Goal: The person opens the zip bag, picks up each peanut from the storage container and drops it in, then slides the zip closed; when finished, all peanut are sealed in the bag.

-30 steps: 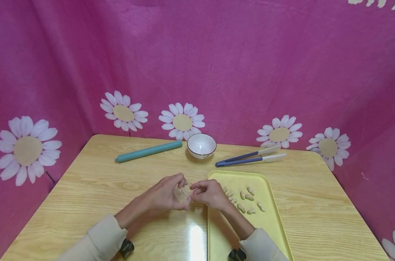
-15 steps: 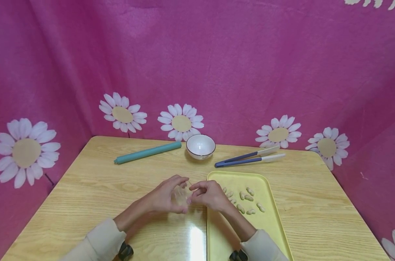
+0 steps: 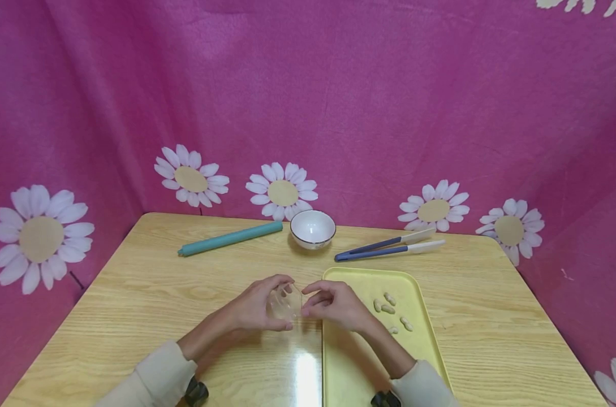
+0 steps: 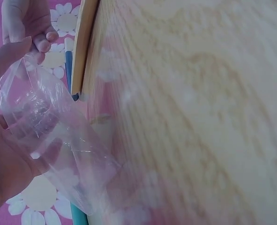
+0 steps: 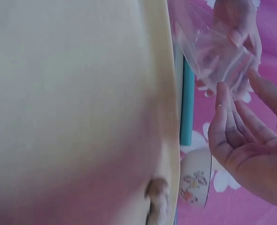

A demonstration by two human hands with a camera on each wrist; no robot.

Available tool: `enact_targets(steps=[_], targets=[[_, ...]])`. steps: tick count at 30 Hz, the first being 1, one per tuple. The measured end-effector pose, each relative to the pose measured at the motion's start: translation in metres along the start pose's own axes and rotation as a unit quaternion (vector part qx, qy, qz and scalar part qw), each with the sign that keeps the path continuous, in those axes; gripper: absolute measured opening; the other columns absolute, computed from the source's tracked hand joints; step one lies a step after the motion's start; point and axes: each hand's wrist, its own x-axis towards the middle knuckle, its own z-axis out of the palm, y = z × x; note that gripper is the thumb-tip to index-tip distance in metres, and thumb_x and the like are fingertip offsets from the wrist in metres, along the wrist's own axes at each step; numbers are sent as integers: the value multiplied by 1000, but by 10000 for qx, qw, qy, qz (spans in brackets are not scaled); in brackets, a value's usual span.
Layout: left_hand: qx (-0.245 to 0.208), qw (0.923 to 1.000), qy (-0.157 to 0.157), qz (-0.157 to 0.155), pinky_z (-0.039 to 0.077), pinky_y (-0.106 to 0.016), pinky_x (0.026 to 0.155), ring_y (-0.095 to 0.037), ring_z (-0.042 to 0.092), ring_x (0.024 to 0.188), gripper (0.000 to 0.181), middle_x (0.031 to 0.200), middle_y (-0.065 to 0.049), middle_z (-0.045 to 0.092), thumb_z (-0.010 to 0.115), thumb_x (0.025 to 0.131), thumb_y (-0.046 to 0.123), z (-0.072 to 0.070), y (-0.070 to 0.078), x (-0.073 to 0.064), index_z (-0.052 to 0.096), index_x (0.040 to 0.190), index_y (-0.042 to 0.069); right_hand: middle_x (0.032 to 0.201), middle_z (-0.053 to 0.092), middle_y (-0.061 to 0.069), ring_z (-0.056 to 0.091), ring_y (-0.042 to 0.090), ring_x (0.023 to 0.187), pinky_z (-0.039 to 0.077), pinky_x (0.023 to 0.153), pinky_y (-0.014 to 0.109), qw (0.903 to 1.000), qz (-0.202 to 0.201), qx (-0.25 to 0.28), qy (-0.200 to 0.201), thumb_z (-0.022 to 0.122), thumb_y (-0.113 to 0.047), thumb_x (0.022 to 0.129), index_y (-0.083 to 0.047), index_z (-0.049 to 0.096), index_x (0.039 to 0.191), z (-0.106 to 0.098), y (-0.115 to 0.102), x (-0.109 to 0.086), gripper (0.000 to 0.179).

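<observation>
My left hand (image 3: 259,304) holds a clear plastic bag (image 3: 285,302) above the table, its fingers and thumb spread wide around it. In the left wrist view the thin bag (image 4: 54,122) hangs crinkled from a fingertip down past the palm. My right hand (image 3: 335,305) is at the bag's right edge, over the left side of a yellow tray (image 3: 374,367). The right wrist view shows this right hand (image 5: 250,136) with thumb and fingers apart, fingertips overlapping the bag's edge. Several unshelled peanuts (image 3: 387,309) lie in the tray, some hidden behind the right hand.
A white bowl (image 3: 313,229) stands at the back middle of the wooden table (image 3: 226,277). Left of it lies a teal rolled cylinder (image 3: 231,238). Blue-and-white tongs (image 3: 389,247) rest behind the tray. A pink curtain (image 3: 308,102) with daisies surrounds the table.
My right hand has shifted slightly right, over more of the peanuts, and its thumb and fingers stand further from the bag. The left hand stays nearly in place with the bag.
</observation>
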Motion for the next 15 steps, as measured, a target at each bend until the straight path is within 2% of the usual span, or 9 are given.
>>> enact_targets(steps=[6, 15], targets=[[8, 10000, 45, 30, 41, -47, 100, -21, 53, 115, 82, 118, -1, 59, 84, 67, 32, -1, 0, -1, 45, 135, 10, 93, 69, 21, 63, 8, 76, 49, 68, 20, 9994, -142, -285, 122, 71, -10, 83, 8, 62, 112, -24, 9, -7, 36], [-269, 9993, 37, -250, 36, -50, 103, -23, 50, 119, 81, 123, -5, 57, 84, 68, 29, -4, -1, -2, 44, 137, 13, 90, 69, 18, 62, 14, 78, 49, 67, 20, 9929, 184, -938, 702, 68, -7, 84, 8, 65, 105, -61, 27, -9, 26]])
